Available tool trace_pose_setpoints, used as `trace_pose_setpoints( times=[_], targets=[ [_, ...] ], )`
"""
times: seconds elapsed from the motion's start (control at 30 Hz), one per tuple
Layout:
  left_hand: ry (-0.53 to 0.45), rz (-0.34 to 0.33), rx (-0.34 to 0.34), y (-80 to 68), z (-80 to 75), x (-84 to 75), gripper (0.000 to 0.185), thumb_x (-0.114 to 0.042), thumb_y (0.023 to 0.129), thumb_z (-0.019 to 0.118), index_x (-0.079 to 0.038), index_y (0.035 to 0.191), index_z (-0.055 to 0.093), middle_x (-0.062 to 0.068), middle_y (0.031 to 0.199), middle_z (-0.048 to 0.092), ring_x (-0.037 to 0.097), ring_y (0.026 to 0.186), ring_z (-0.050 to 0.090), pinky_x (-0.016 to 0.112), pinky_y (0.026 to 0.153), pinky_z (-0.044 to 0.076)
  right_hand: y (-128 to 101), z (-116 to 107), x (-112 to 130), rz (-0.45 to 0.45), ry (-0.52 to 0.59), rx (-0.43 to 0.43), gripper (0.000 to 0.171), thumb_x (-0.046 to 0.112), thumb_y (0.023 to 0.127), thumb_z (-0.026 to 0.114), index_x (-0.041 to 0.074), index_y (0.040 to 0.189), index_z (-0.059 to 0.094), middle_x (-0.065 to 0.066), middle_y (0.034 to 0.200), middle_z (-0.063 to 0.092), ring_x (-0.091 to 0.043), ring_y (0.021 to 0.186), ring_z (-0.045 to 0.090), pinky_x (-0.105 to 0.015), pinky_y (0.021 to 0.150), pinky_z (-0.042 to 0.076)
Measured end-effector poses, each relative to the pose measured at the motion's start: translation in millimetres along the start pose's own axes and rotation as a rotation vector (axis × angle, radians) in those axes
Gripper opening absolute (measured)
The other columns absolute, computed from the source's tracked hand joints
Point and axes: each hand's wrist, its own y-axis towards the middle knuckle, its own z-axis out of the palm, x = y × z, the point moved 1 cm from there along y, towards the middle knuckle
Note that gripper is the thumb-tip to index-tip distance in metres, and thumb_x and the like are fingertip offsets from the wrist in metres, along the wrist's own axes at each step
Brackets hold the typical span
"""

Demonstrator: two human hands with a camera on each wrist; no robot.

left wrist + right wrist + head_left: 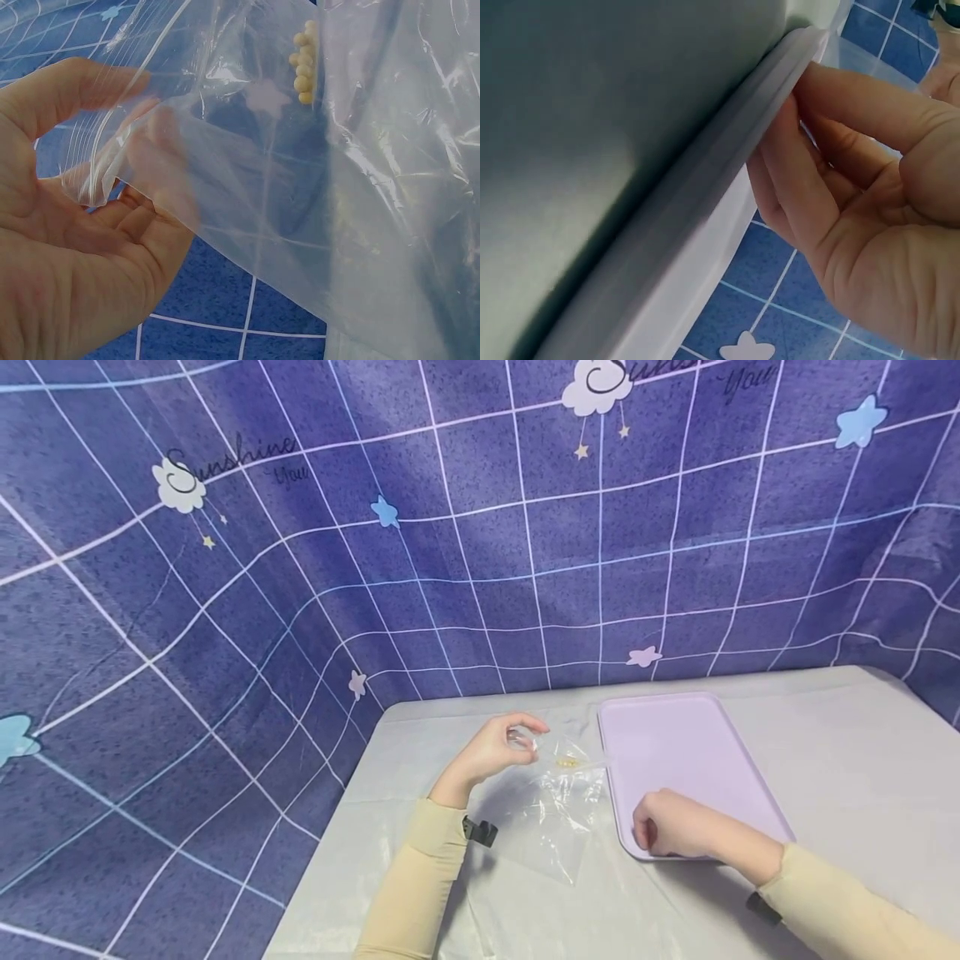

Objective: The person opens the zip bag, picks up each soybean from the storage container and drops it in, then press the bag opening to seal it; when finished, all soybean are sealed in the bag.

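left hand: left hand (pixel 491 750) raised a little above the table, thumb and fingers (pixel 150 217) pinching the top edge of a clear plastic bag (pixel 555 810); fingers curled round the bag's mouth, zip strip showing near the thumb in the left wrist view
right hand: right hand (pixel 671 827) at the near left corner of the tray (pixel 678 747); fingers (pixel 840 101) curled against the tray rim (pixel 727 150), thumb side hidden under the edge, so it looks like a grip on the rim, fingertips touching it
hands relation: apart, each on its own thing, the bag between them
bag: see-through, crumpled, hanging from the left hand with its lower part lying on the table just left of the tray; it touches or overlaps the tray's left edge, cannot tell which
beads: small cluster of pale yellow round beads (pixel 304 64) inside the bag, near its upper part; seen as a yellow speck (pixel 567 762) in the head view
tray: lilac, rectangular, rounded corners, flat on the table to the right of the bag
table: grey cloth-covered table (pixel 840 777)
sleeves: both arms in beige sleeves (pixel 420 885), dark strap at each wrist
backdrop: purple grid-pattern cloth (pixel 300 527) with stars and clouds behind and left of the table
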Motion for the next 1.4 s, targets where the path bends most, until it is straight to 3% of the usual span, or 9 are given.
trace_pose_setpoints(
  times=[0.33, 0.57, 0.7, 0.8, 0.9, 1.03, 1.23, 1.4],
  targets=[
    [-0.004, -0.009, 0.003, 0.4, 0.9, -1.6, 0.045, 0.011, 0.078, 0.07, 0.002, 0.121, 0.067, 0.011, 0.119, 0.066, 0.017, 0.088, 0.065, 0.032, 0.078, 0.059, -1.1, 2.1, 1.1, 0.019, 0.004, -0.021, 0.036, -0.017, 0.057, 0.068, 0.017, 0.067, 0.064, 0.011, 0.063, 0.057, -0.003, 0.06, 0.048, -0.024, 0.057, 0.046],
    [-0.006, -0.016, 0.014, 0.5, 2.5, 0.0, 0.045, 0.009, 0.078, 0.071, 0.003, 0.122, 0.066, 0.013, 0.122, 0.065, 0.016, 0.088, 0.065, 0.032, 0.078, 0.059, -1.9, 3.4, 7.4, 0.194, -0.069, 0.005, 0.034, -0.015, 0.06, 0.075, 0.016, 0.067, 0.062, 0.007, 0.066, 0.057, -0.012, 0.064, 0.052, -0.031, 0.063, 0.05],
    [-0.001, -0.022, 0.013, 0.4, 3.0, 0.2, 0.045, 0.009, 0.078, 0.071, 0.003, 0.123, 0.067, 0.011, 0.12, 0.066, 0.016, 0.089, 0.065, 0.032, 0.079, 0.059, -2.1, 3.9, 9.6, 0.228, -0.073, 0.026, 0.035, -0.018, 0.061, 0.072, 0.015, 0.068, 0.063, 0.006, 0.067, 0.058, -0.014, 0.064, 0.054, -0.034, 0.065, 0.052],
    [0.008, -0.019, 0.011, 0.9, 3.6, -0.5, 0.045, 0.009, 0.078, 0.071, 0.003, 0.122, 0.067, 0.01, 0.119, 0.066, 0.016, 0.088, 0.065, 0.032, 0.078, 0.059, -1.8, 4.9, 7.6, 0.207, -0.069, 0.022, 0.035, -0.018, 0.06, 0.071, 0.016, 0.067, 0.063, 0.006, 0.066, 0.057, -0.014, 0.064, 0.053, -0.033, 0.064, 0.052],
    [0.019, -0.006, 0.01, 1.3, 4.1, -1.1, 0.045, 0.009, 0.077, 0.071, 0.005, 0.121, 0.066, 0.009, 0.119, 0.067, 0.015, 0.087, 0.065, 0.031, 0.077, 0.059, 0.5, 0.3, 3.6, 0.122, -0.073, -0.006, 0.035, -0.017, 0.059, 0.071, 0.016, 0.067, 0.063, 0.008, 0.066, 0.056, -0.011, 0.064, 0.052, -0.03, 0.063, 0.051],
    [0.025, 0.004, 0.008, 2.3, 4.3, -1.3, 0.045, 0.008, 0.077, 0.071, 0.006, 0.121, 0.065, 0.015, 0.121, 0.066, 0.016, 0.087, 0.065, 0.031, 0.077, 0.059, 10.5, -23.8, 6.5, 0.036, -0.071, -0.062, 0.033, -0.018, 0.058, 0.064, 0.013, 0.069, 0.063, 0.008, 0.069, 0.058, -0.009, 0.065, 0.052, -0.027, 0.062, 0.051],
    [0.023, 0.001, 0.01, 3.6, 4.0, -2.6, 0.044, 0.009, 0.078, 0.072, 0.003, 0.121, 0.067, 0.027, 0.128, 0.061, 0.015, 0.09, 0.064, 0.031, 0.079, 0.058, 38.6, -78.3, 41.8, 0.047, -0.021, -0.143, 0.029, -0.016, 0.062, 0.065, 0.01, 0.076, 0.064, 0.001, 0.076, 0.062, -0.016, 0.072, 0.057, -0.035, 0.066, 0.053],
    [0.022, 0.019, 0.005, 4.1, 5.2, -4.4, 0.045, 0.01, 0.078, 0.071, 0.004, 0.121, 0.066, 0.022, 0.124, 0.064, 0.017, 0.091, 0.065, 0.031, 0.081, 0.058, 70.7, -90.8, 72.9, -0.027, -0.04, -0.16, 0.027, -0.014, 0.064, 0.066, 0.011, 0.074, 0.063, 0.003, 0.075, 0.062, -0.015, 0.072, 0.057, -0.034, 0.068, 0.053]
  ],
)
